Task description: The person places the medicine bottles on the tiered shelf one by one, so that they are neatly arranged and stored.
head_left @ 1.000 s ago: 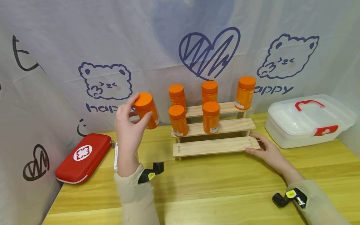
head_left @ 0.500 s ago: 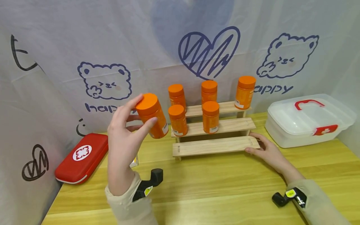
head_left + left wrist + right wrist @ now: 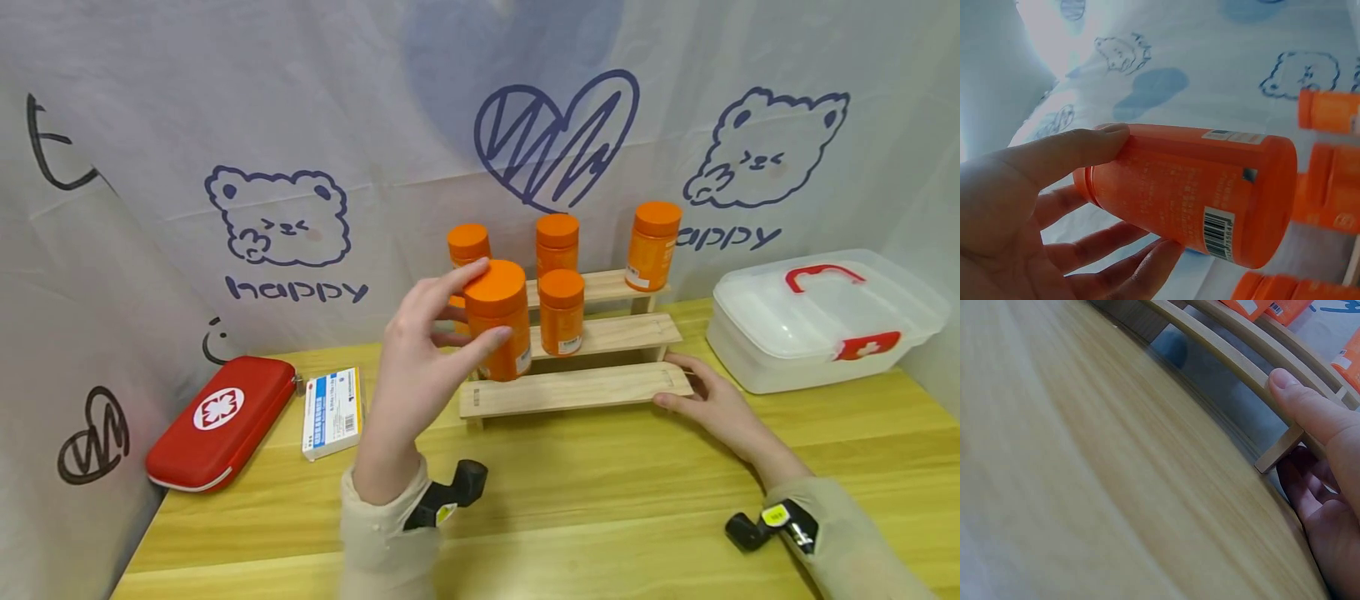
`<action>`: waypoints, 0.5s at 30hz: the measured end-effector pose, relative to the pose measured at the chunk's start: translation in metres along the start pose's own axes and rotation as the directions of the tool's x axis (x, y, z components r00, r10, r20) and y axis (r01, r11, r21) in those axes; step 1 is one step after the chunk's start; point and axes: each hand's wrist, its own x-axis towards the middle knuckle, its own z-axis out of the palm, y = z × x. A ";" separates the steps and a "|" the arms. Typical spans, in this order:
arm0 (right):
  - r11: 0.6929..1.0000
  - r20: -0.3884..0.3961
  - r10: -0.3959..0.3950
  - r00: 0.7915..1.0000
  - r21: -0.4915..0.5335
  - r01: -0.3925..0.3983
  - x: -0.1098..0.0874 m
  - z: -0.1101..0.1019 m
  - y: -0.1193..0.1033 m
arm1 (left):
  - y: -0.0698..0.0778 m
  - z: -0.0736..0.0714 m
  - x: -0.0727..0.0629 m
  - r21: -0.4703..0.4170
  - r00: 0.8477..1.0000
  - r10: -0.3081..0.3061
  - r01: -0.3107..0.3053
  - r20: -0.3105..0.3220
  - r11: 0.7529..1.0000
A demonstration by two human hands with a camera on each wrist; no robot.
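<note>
An orange screw-cap bottle (image 3: 497, 321) is in my left hand (image 3: 412, 358), held between thumb and fingers in front of the rack's left side. The left wrist view shows barcodes near the base of this bottle (image 3: 1166, 187). My right hand (image 3: 712, 408) grips the right end of the lowest step of a three-tier wooden rack (image 3: 577, 390); its thumb lies on top in the right wrist view. Three similar bottles stand on the top tier, one at its right end (image 3: 654, 247). On the middle tier stands another bottle (image 3: 562, 312); the held bottle mostly hides its left neighbour.
A translucent first-aid box (image 3: 817, 325) with a red handle stands right of the rack. To the left lie a red zipped case (image 3: 221, 425) and a white-and-blue medicine box (image 3: 332, 412) on the wooden table (image 3: 600, 500). A printed cloth (image 3: 405, 125) hangs behind.
My left hand has carried the bottle rightward, to in front of the rack's left side. The medicine box has come into fuller view. My right hand has stayed in place.
</note>
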 end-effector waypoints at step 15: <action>1.000 0.013 -0.014 1.000 0.019 0.013 0.002 -0.001 0.003 | 0.003 0.093 -0.001 -0.041 0.980 0.106 -0.100 0.166 0.994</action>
